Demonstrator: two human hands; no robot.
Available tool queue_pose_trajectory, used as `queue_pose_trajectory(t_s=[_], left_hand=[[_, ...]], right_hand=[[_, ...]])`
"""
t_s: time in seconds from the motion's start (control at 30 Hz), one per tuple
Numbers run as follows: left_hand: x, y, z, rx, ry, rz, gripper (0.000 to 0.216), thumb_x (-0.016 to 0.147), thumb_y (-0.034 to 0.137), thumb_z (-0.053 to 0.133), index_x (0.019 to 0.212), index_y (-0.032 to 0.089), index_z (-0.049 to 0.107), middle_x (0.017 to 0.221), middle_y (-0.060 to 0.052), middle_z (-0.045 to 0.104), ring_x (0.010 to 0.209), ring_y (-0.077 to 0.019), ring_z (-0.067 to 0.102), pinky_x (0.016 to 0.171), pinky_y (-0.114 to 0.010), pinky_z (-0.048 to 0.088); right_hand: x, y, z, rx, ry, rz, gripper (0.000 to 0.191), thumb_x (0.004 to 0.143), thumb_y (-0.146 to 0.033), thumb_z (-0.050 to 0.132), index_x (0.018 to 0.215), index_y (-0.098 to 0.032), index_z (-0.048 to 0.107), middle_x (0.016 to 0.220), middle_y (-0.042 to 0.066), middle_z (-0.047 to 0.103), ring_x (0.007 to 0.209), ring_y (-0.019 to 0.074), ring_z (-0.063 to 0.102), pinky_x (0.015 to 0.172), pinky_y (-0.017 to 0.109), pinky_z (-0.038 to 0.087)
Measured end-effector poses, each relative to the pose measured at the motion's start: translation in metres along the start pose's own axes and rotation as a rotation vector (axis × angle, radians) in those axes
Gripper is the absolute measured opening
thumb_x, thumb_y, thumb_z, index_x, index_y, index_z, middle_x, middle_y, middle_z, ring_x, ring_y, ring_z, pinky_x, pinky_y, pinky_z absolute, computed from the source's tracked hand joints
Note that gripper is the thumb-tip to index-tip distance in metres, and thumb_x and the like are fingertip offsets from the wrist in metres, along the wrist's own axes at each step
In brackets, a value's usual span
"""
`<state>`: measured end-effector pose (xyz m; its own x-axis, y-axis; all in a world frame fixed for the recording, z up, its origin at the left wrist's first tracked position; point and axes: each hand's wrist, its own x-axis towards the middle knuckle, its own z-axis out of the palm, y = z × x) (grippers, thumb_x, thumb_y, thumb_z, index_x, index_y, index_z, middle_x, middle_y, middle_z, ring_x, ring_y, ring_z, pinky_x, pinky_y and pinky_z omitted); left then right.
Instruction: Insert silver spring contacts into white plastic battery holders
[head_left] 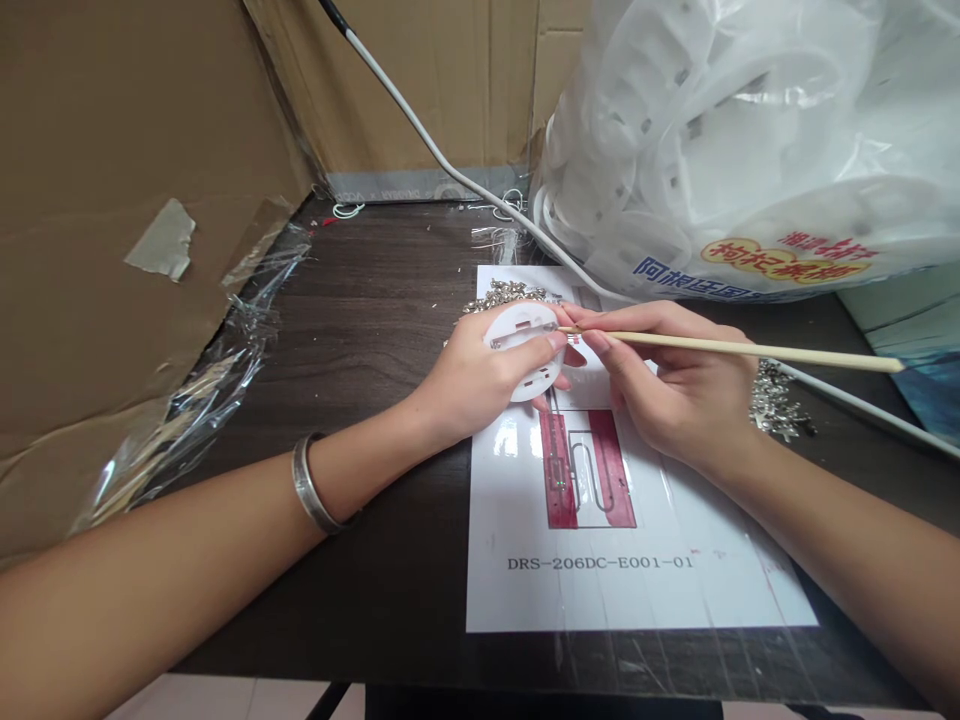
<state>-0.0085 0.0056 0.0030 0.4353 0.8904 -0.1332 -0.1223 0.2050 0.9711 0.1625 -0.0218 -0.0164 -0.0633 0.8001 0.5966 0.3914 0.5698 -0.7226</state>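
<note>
My left hand (480,375) is closed around a round white plastic disc (534,385) with small slots in its face, the thumb pressed across it. A thin wooden stick (780,352), much like a chopstick, is pinched in my right hand (667,375). Its near tip meets the disc close to my left thumb; what lies right at the tip is too small to make out. Beneath both hands lies a printed sheet (525,600) with a red and white diagram. Small metal parts (510,294) are heaped just behind the disc.
Another pile of metal pieces (780,405) lies right of my right hand. A big clear bag (712,150) full of white plastic parts fills the back right. A white cable (442,155) crosses the dark table (360,300). Cardboard (112,130) walls the left side.
</note>
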Motion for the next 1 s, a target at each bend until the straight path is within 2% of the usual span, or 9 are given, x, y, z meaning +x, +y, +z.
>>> queue_pose_trajectory(t_s=[0.07, 0.23, 0.33, 0.57, 0.77, 1.0], left_hand=[[0.0005, -0.0007, -0.0007, 0.000, -0.011, 0.003, 0.021, 0.081, 0.022, 0.068, 0.098, 0.010, 0.067, 0.080, -0.005, 0.070, 0.061, -0.0126, 0.067, 0.047, -0.020, 0.054], [0.0008, -0.0022, -0.0011, -0.001, -0.009, 0.013, 0.020, 0.080, 0.021, 0.069, 0.097, 0.010, 0.066, 0.109, -0.011, 0.071, 0.063, -0.0107, 0.067, 0.047, -0.021, 0.055], [0.0004, -0.0021, -0.0007, 0.000, -0.004, 0.007, 0.020, 0.080, 0.022, 0.070, 0.095, 0.010, 0.066, 0.115, -0.012, 0.069, 0.062, -0.0100, 0.067, 0.046, -0.021, 0.055], [0.0004, -0.0019, -0.0002, 0.007, 0.023, -0.002, 0.021, 0.078, 0.021, 0.070, 0.096, 0.010, 0.067, 0.106, -0.011, 0.072, 0.062, -0.0110, 0.067, 0.046, -0.021, 0.055], [0.0006, 0.0004, 0.0004, 0.028, -0.003, -0.006, 0.022, 0.078, 0.021, 0.069, 0.098, 0.010, 0.069, 0.064, -0.002, 0.067, 0.056, -0.0121, 0.065, 0.044, -0.019, 0.052], [-0.0006, 0.0014, 0.0018, 0.064, 0.011, -0.026, 0.024, 0.077, 0.022, 0.070, 0.098, 0.011, 0.067, 0.065, -0.002, 0.067, 0.059, -0.0132, 0.065, 0.046, -0.019, 0.051]], right_hand=[[0.0003, -0.0007, 0.0002, -0.016, -0.001, -0.007, 0.017, 0.089, -0.014, 0.068, 0.099, -0.025, 0.076, 0.100, 0.002, 0.079, 0.090, 0.0218, 0.077, 0.066, 0.035, 0.065], [0.0010, -0.0030, -0.0005, -0.039, -0.003, -0.014, 0.018, 0.088, -0.011, 0.069, 0.097, -0.024, 0.077, 0.096, 0.002, 0.080, 0.082, 0.0197, 0.077, 0.063, 0.032, 0.064], [0.0008, -0.0042, -0.0008, -0.037, 0.002, -0.011, 0.017, 0.088, -0.012, 0.069, 0.096, -0.024, 0.078, 0.095, 0.002, 0.080, 0.082, 0.0199, 0.077, 0.062, 0.032, 0.064], [0.0017, -0.0069, 0.0011, -0.086, 0.003, 0.024, 0.016, 0.086, -0.014, 0.071, 0.092, -0.026, 0.079, 0.083, 0.002, 0.079, 0.069, 0.0190, 0.074, 0.054, 0.031, 0.059], [0.0011, -0.0066, 0.0027, -0.091, 0.019, 0.024, 0.012, 0.086, -0.015, 0.071, 0.091, -0.023, 0.078, 0.080, 0.003, 0.078, 0.069, 0.0181, 0.073, 0.052, 0.029, 0.057], [0.0031, -0.0068, 0.0013, -0.122, 0.008, 0.034, 0.012, 0.086, -0.016, 0.071, 0.090, -0.025, 0.078, 0.081, 0.001, 0.078, 0.067, 0.0171, 0.072, 0.050, 0.028, 0.055]])
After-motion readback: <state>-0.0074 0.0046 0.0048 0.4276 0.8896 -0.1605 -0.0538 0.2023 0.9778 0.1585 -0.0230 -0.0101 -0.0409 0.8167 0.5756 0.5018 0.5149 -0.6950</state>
